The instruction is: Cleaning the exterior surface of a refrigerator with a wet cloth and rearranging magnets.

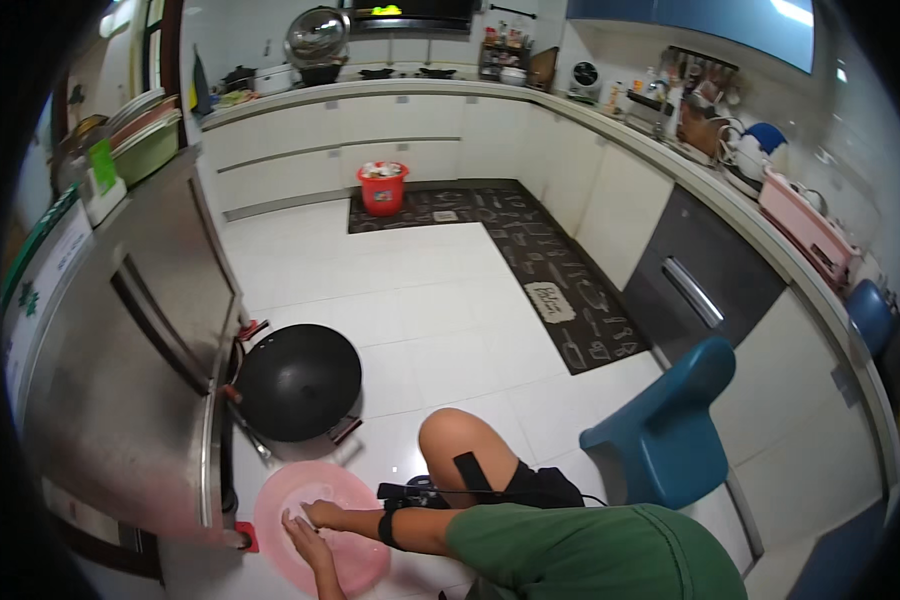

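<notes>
Both my hands are together inside a round pink plastic basin (364, 551) on the floor. My left hand (311, 547) reaches in from the bottom edge of the view, its fingers extended towards the middle of the basin. Close against it is my right hand (324, 515), at the end of an outstretched arm with a black wrist strap. Something pale lies around my fingertips, too small and covered to identify. Whether either hand grips anything cannot be made out. Just beyond the basin, a large black wok (300, 382) rests on the floor.
A stainless steel cabinet or refrigerator (120, 360) stands close on the left. A teal plastic chair (667, 442) is on the right, before white lower cabinets (615, 202). Further off, a red bucket (382, 195) sits on a dark patterned mat (525, 247). My bent knee (465, 446) is beside my right arm.
</notes>
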Demonstrator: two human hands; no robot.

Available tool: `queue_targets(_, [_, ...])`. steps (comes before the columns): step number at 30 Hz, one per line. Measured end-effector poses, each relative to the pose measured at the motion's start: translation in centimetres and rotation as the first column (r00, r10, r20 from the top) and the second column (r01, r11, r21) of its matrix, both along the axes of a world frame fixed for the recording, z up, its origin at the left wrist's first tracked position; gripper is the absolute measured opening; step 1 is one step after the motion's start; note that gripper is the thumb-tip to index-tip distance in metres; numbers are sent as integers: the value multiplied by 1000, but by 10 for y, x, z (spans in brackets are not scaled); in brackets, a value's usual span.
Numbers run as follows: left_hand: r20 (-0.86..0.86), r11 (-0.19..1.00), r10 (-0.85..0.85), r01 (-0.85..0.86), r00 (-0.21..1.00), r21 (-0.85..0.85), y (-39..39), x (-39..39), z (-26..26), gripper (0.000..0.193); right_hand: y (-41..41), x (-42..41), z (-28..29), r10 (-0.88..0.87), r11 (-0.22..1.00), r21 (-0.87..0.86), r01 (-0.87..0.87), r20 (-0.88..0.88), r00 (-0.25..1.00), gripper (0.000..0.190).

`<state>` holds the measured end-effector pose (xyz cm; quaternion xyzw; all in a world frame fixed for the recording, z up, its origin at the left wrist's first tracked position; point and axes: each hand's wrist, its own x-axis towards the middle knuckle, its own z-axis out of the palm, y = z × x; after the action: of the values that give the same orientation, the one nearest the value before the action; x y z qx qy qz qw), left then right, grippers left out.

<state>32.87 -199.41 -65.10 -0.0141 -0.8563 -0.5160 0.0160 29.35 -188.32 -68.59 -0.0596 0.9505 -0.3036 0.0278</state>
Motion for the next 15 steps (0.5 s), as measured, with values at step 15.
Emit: queue_targets(15, [-84,996,61,-66,995,-54,-38,-3,16,62,-43,21,72,64,990,-137,-45,135,989,42])
